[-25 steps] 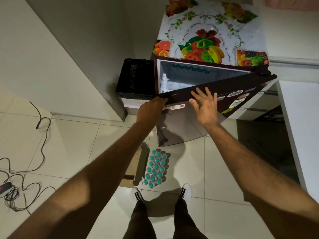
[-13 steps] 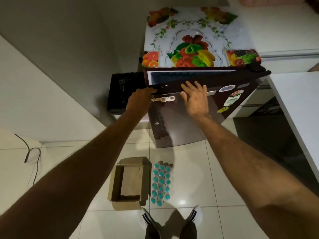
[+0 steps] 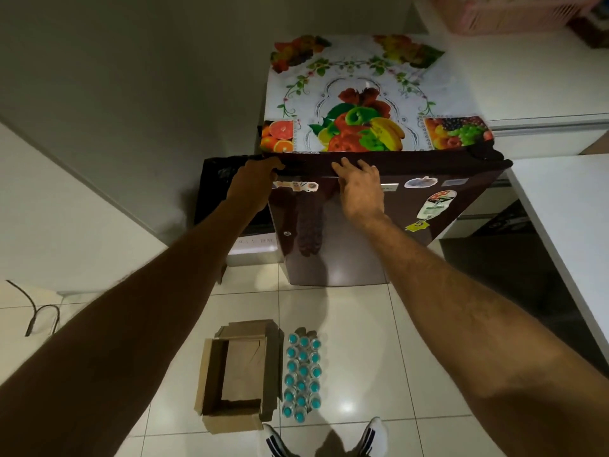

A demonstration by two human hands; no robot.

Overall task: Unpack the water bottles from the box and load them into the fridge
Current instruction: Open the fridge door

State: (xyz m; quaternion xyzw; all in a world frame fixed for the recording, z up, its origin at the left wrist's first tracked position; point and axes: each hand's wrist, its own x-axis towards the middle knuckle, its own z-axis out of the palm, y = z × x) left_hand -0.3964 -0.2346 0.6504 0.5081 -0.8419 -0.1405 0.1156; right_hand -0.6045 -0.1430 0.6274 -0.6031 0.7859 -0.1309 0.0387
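Note:
A small dark maroon fridge [image 3: 356, 245] stands ahead with its door closed against the body. My left hand [image 3: 253, 183] grips the door's top left corner, fingers curled over the edge. My right hand [image 3: 359, 189] lies flat on the door front just below the top edge, fingers straight. On the floor tiles near my feet stand several water bottles [image 3: 301, 380] with teal caps, packed in rows. Beside them on the left lies the empty cardboard box [image 3: 237, 374], open at the top.
A fruit-print cloth [image 3: 362, 103] covers the fridge top. A black bin [image 3: 220, 192] stands left of the fridge, a white counter [image 3: 566, 206] to the right. A black cable [image 3: 36, 311] lies on the floor at the left. My shoes [image 3: 372, 440] are at the bottom edge.
The fridge door has swung from partly open to closed under both hands. The view has shifted so the box and bottles show fully.

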